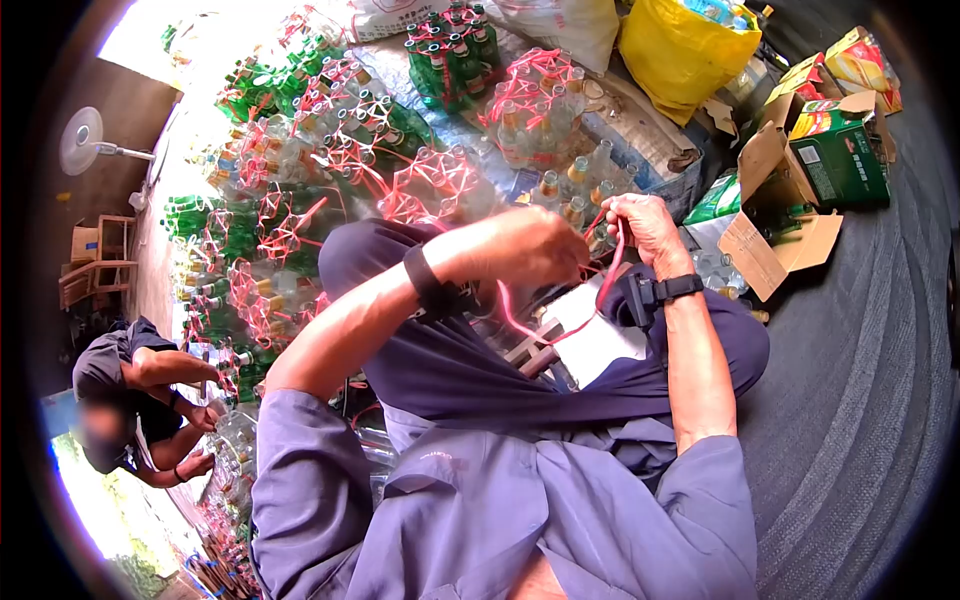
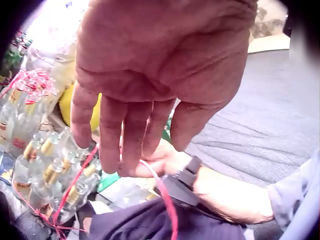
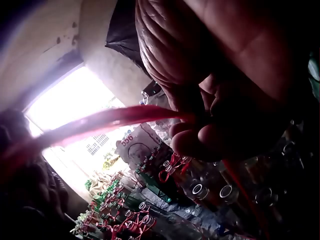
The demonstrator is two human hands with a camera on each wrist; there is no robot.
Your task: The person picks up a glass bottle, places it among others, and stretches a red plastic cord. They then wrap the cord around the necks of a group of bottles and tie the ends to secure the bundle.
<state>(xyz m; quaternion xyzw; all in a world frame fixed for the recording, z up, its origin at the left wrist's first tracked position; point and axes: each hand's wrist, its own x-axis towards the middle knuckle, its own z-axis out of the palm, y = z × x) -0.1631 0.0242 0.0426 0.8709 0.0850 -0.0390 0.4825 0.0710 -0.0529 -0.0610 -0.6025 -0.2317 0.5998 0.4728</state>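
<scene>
A red plastic strap (image 1: 548, 340) hangs in a loop below my two hands. My right hand (image 1: 648, 228) pinches part of this strap between curled fingers; in the right wrist view the strap (image 3: 115, 119) runs out from the fingertips. Blurred in the head view, my left hand (image 1: 535, 245) is over the lap, close to the right hand. Its fingers (image 2: 111, 132) hang loosely with slight bends in the left wrist view, and strap passes behind them. Just beyond the hands, clear glass bottles (image 1: 578, 185) with gold-coloured necks stand grouped together.
Many bottle bundles tied with red strap (image 1: 430, 185) and green bottles (image 1: 455, 60) spread left and ahead. A yellow bag (image 1: 685, 55) stands at the back, with open cardboard boxes (image 1: 790, 235) at right. Another person (image 1: 140, 370) handles bottles at the far left.
</scene>
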